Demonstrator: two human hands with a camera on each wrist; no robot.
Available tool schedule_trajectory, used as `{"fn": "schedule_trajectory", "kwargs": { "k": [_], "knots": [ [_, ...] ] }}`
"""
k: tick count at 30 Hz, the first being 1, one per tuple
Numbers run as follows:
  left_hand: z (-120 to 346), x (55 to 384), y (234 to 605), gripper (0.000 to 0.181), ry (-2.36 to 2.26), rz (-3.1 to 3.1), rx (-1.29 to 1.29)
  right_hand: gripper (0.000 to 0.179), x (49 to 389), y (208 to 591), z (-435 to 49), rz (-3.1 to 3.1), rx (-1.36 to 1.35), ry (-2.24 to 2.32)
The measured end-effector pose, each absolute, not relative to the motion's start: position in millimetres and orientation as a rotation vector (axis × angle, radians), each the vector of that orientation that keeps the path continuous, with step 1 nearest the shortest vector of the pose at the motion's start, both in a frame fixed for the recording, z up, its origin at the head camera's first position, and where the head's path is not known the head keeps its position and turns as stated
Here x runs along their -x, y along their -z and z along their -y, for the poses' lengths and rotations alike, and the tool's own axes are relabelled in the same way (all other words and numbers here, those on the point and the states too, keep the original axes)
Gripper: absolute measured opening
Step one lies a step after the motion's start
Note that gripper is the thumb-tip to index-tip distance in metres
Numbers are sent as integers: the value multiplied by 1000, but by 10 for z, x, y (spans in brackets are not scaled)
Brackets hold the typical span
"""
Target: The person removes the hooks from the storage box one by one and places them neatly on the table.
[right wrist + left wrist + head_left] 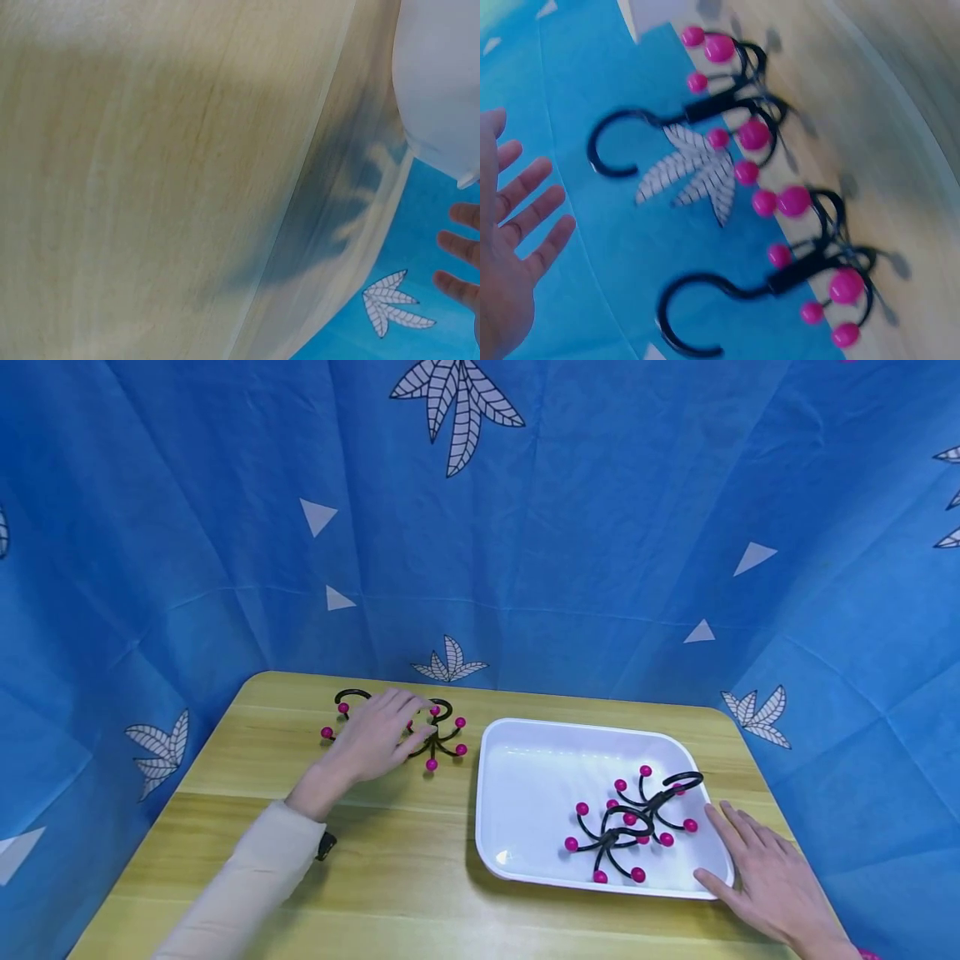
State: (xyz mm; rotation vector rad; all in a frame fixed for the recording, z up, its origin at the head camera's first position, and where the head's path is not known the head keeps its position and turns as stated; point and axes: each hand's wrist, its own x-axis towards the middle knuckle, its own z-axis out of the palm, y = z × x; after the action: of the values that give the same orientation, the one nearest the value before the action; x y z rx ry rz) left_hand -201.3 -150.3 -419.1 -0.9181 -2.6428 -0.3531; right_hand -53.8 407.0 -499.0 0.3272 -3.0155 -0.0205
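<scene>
Above two black hooks with several curved arms tipped by pink balls, my left hand [375, 735] reaches over the table with its fingers stretched out. The right-hand one, a claw-like hook [434, 733], shows mostly uncovered. The left-hand hook [352, 693] is partly hidden behind my hand. In the left wrist view, both the upper hook [709, 107] and the lower hook [791, 275] stand apart from the fingers [532, 187]. My right hand [776, 872] is spread at the right rim of a white tray [536, 793]; whether it touches cannot be told.
Inside the tray, a front hook [609, 838] and a rear hook [660, 798] of the same kind lie close together, their arms overlapping. A wooden table [390, 877] carries everything. Blue patterned cloth [570, 543] hangs behind and at both sides.
</scene>
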Motion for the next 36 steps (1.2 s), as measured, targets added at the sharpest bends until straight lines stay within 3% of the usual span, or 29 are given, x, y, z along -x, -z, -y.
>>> {"fn": "schedule_trajectory", "kwargs": {
  "k": [16, 36],
  "knots": [
    [682, 1795, 4293, 42, 309, 2580, 1226, 97, 528, 4982, -4084, 3013, -323, 18],
    [-157, 1534, 4004, 48, 272, 2597, 1402, 97, 535, 4961, -4066, 3066, -316, 29]
  ]
}}
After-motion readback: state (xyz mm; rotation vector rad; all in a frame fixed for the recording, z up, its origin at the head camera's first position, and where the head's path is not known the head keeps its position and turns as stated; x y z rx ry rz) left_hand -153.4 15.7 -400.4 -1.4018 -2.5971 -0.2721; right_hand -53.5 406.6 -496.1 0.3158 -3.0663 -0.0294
